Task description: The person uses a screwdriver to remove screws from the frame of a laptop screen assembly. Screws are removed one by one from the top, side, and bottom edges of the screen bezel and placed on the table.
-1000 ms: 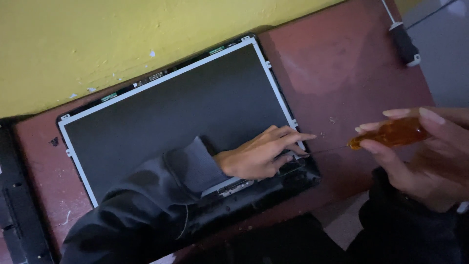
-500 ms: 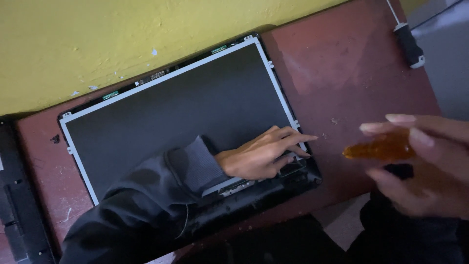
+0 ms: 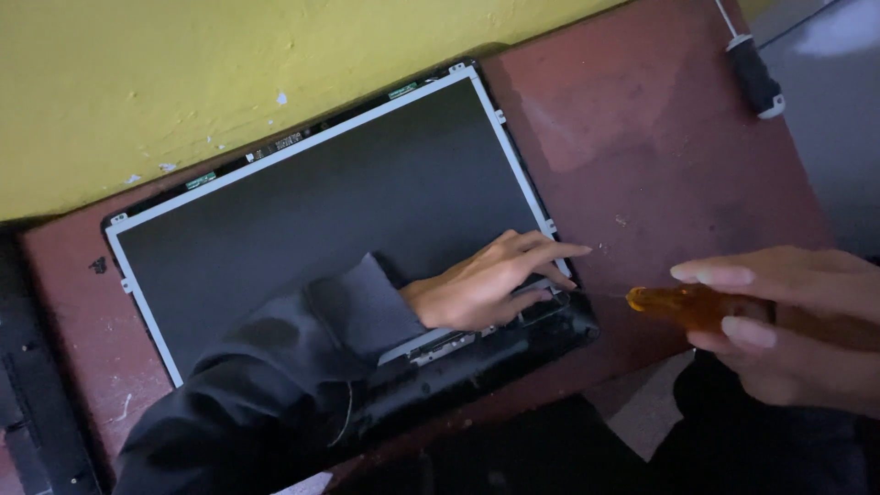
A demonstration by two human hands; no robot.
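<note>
The right hand point(image 3: 788, 330) had come lower and nearer than half a second before, gripping an amber translucent screwdriver point(image 3: 683, 305), its tip near the panel point(image 3: 321, 211) corner. The left hand point(image 3: 490, 284) stayed flat and unclenched on the dark, smooth, rectangular panel. It lay on a worn reddish tabletop point(image 3: 660, 137), beside a yellow wall point(image 3: 183, 82).

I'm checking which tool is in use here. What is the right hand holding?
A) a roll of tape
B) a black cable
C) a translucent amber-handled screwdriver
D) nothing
C: the right hand has its fingers wrapped around the amber handle of a screwdriver, while the left hand rests on the corner of the screen panel.
</note>
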